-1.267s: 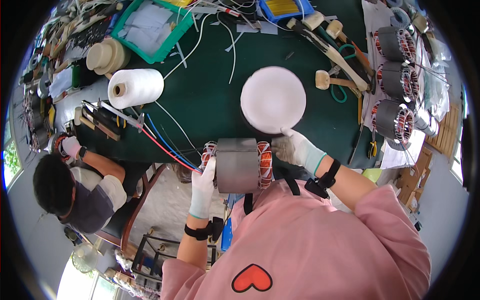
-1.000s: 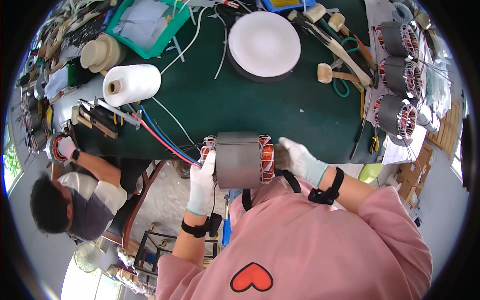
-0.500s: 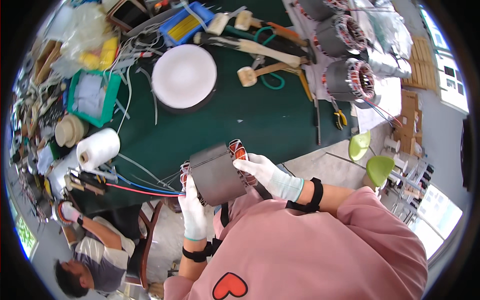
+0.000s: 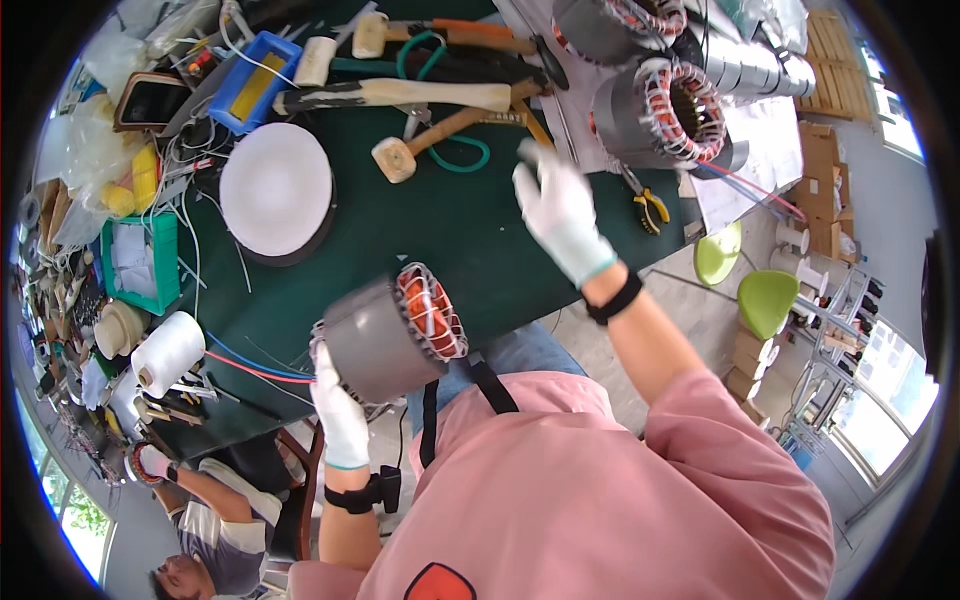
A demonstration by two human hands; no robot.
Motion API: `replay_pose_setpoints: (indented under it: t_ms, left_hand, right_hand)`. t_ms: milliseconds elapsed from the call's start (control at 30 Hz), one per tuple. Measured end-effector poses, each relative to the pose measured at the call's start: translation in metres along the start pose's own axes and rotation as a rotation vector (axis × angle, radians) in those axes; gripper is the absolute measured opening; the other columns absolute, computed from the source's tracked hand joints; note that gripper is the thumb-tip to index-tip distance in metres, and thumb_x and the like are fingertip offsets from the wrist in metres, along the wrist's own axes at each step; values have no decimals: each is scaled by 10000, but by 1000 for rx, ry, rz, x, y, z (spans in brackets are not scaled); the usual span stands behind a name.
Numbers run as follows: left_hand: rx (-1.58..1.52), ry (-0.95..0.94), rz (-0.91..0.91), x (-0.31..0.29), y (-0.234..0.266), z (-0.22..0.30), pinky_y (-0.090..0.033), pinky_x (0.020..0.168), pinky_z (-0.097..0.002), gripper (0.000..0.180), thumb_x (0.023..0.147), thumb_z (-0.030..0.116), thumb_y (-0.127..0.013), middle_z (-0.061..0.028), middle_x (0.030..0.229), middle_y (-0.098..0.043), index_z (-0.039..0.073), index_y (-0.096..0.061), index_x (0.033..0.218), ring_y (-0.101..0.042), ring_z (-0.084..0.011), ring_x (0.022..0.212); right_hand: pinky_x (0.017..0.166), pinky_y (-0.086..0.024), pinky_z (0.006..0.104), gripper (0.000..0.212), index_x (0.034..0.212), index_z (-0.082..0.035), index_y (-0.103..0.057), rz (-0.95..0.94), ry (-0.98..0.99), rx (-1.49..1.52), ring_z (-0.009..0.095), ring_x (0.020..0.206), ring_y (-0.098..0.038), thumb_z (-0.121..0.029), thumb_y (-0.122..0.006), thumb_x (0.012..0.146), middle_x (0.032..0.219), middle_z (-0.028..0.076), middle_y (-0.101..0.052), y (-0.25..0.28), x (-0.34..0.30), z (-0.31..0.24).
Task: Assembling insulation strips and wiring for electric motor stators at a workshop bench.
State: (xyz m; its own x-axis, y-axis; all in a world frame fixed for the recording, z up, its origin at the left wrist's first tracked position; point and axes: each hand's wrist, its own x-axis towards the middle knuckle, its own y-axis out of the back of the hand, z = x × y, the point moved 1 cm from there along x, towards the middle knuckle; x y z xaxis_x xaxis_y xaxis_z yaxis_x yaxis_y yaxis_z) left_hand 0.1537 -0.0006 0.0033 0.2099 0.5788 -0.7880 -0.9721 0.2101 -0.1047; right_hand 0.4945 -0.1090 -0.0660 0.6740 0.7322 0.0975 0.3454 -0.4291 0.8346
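White thread spool (image 4: 172, 350), teal bin (image 4: 166, 250), blue tray (image 4: 228, 122), green chairs (image 4: 768, 303), cardboard boxes (image 4: 820, 170)

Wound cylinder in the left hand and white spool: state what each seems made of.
Wound cylinder: probably steel, smooth dull grey; the orange end coils look like copper, laced in white. White spool: matte, likely thread, wound round a brownish core, perhaps cardboard.

The stator (image 4: 372, 340) partly hides the left grip (image 4: 342, 425); the right grip (image 4: 562, 215) is blurred.
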Motion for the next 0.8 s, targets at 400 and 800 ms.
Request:
replay_pose_setpoints:
  t_ms: [400, 800]
  left_hand:
    - [427, -24, -215, -32, 113, -50, -359, 1144, -423, 588, 1094, 491, -360, -101, 1485, -464, 110, -322, 1541, -452, -248, 1366]
    - [419, -210, -145, -19, 150, -74, -324, 1188, -540, 727, 999, 525, -582, -71, 1580, -396, 177, -311, 1576, -400, -293, 1437]
  right_hand:
    - [818, -562, 483, 255, 1132, -19, -606, -143, -5, -323, 411, 955, -699, -171, -568, 931, 1080, 271, -684, -12, 46, 64]
    - [750, -527, 453, 219, 1143, -40, -601, -986, -79, 554, 378, 829, -671, -142, -562, 954, 818, 178, -667, -10, -96, -3]
